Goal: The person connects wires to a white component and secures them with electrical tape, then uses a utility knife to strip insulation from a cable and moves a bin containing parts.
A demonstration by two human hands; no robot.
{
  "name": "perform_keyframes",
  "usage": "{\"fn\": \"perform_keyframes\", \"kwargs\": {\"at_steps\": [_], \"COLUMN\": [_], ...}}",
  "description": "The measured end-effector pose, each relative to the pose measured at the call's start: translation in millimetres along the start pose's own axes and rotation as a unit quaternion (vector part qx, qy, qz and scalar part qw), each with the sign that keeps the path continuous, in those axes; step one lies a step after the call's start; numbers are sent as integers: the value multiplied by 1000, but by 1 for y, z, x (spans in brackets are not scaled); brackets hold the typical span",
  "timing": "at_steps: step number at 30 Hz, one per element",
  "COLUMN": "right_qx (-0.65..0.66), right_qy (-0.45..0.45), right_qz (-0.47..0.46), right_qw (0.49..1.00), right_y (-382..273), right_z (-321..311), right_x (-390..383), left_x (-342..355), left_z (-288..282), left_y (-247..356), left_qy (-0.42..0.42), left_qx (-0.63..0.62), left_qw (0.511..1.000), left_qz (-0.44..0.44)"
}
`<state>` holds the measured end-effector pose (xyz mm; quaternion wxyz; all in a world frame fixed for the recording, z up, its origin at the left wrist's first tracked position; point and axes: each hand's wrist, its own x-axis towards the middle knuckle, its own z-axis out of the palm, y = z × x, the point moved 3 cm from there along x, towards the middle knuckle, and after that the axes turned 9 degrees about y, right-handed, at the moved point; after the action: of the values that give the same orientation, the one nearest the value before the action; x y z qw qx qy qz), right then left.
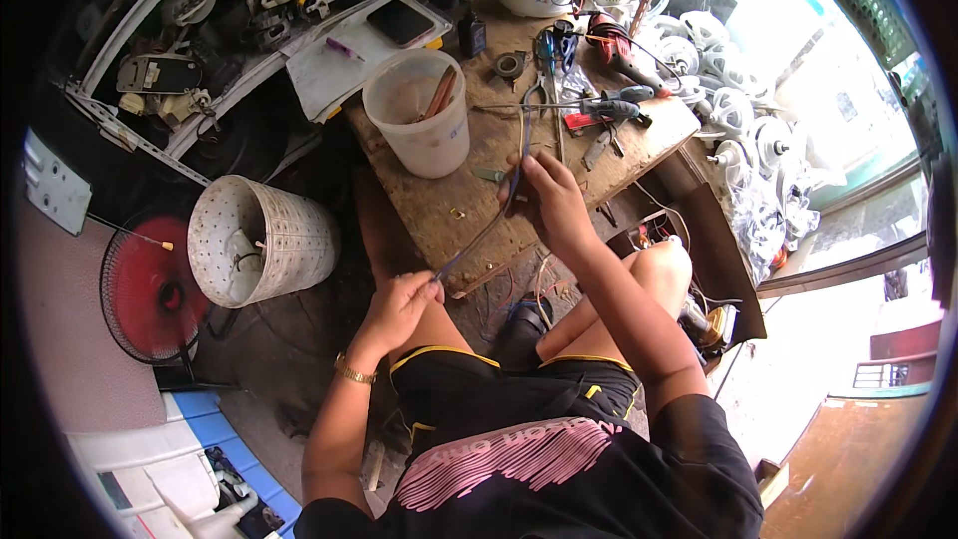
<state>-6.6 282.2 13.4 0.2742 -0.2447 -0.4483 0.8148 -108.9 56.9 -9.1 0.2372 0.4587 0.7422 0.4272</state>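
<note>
Right hand (555,202) up over the worktop (469,200), fingers pinched shut on upper end of a thin blue-grey wire (489,225). Left hand (399,307) lower, near the knee, closed on the wire's other end. Wire stretched taut on a diagonal between both hands, crossing the worktop's front edge; upper part seems to run on past the right hand toward the tools, exact end hard to tell.

Progress, judged only from layout: wire pulled straight and held at both ends, so looks like a mid-handling stage. No stripped end, joint or connection visible on it. Not attached to any part in view. Cutting, stripping or fitting all apparently still open.

Around: translucent plastic tub (419,112) on the worktop just left of the wire, copper-coloured rods inside. Pliers (544,70) and a screwdriver (589,108) beyond the right hand, near but untouched. Roll of tape (510,65) beside them. Small brass-coloured bit (456,213) loose on the wood close to the wire. Perforated white drum (261,238) on the floor to the left, red fan grille (150,289) further left. Pile of white fan parts (728,100) on the right. Gold bracelet (353,373) on left wrist.
</note>
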Motion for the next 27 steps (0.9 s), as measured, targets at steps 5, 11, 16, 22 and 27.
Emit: {"fn": "perform_keyframes", "kwargs": {"at_steps": [5,11,16,22,27], "right_qx": [-320,-678,-738,-743,-749], "right_qy": [51,69,23,19,99], "right_qz": [-99,-343,-337,-247,-223], "right_qw": [941,646,584,622,616], "right_y": [21,29,35,14,-25], "right_z": [-34,-52,-62,-94,-90], "right_x": [65,54,59,75,66], "left_x": [41,57,83,91,105], "left_z": [5,1,19,21,32], "left_y": [-20,-24,-14,27,38], "left_qy": [92,245,235,318,277], "left_qx": [145,386,289,478,305], "left_qw": [985,887,924,816,898], "left_qz": [5,66,81,64,153]}}
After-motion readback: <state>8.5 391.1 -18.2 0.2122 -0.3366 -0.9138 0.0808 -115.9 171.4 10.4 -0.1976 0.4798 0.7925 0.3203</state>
